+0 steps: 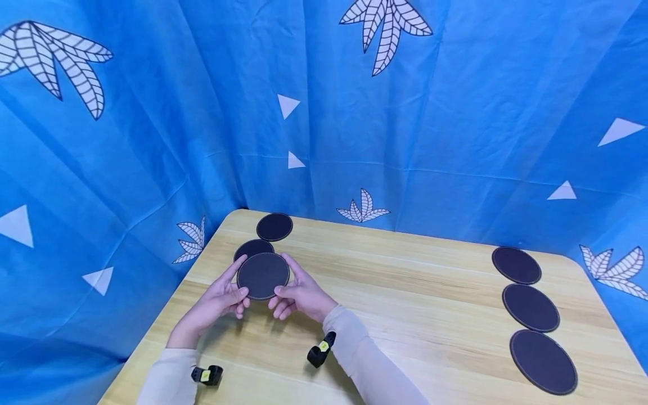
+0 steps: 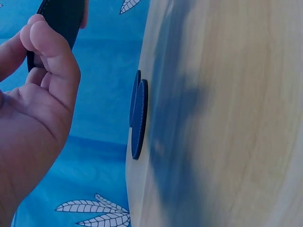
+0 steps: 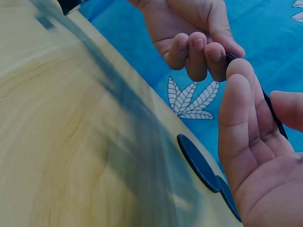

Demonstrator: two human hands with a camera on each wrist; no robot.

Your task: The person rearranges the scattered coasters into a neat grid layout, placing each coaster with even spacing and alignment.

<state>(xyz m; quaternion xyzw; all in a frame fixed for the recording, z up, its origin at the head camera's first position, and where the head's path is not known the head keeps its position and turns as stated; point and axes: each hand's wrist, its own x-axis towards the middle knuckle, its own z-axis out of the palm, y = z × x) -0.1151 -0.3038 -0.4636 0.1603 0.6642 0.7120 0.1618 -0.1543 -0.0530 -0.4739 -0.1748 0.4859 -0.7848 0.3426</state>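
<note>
Both hands hold one round dark coaster (image 1: 263, 275) with a stitched rim, raised above the wooden table at its left side. My left hand (image 1: 216, 298) pinches its left edge, thumb on the near face and index finger along the side. At the opposite edge, my right hand (image 1: 306, 295) grips in the same way. Behind the held coaster lies a second coaster (image 1: 253, 246), partly covered by it in the head view. A third coaster (image 1: 274, 227) rests farther back by the table's corner. The left wrist view shows the held coaster (image 2: 64, 21) tilted, well off the tabletop.
On the right side of the table (image 1: 405, 281), three more dark coasters lie in a row: a far one (image 1: 516, 265), a middle one (image 1: 531, 307) and a near one (image 1: 544, 361). A blue patterned curtain (image 1: 354, 129) hangs behind the table and along its left.
</note>
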